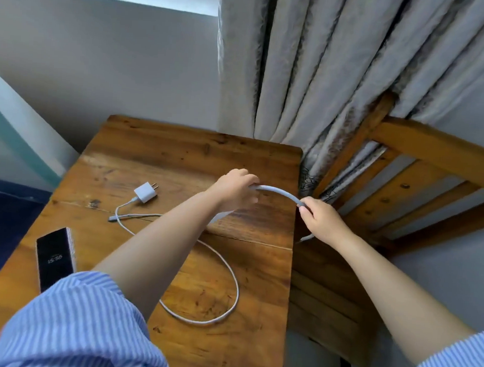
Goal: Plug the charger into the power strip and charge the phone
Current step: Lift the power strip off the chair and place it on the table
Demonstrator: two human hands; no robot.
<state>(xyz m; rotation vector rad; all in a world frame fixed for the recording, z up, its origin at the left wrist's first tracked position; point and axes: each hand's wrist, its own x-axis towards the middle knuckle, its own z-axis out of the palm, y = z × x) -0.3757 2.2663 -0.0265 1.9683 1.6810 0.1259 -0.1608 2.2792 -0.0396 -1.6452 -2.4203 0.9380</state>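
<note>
A: Both hands are closed on the thick cord (279,191). The left hand (236,190) grips one end of the arch over the worktop (158,151); the right hand (321,219) pinches the other just past the worktop's right edge.

B: Is that the power strip's lead?

A: Probably. A pale corner shows under the left wrist, perhaps the strip, but I cannot tell.

B: And the charger?

A: The charger (145,193) lies loose to the left of the hands, prongs up and away, touching nothing but wood. Its cable (232,272) loops toward the near edge. The phone (54,260) rests at the near left, screen lit, not connected.

B: What could go wrong?

A: If the cord is hauled across, the left forearm may sweep the cable, dragging the charger. The phone sits near the edge beside the sleeve (73,323); a nudge could tip it off. The cord also passes by the chair (404,175) and curtain (311,74), where it might snag.
</note>
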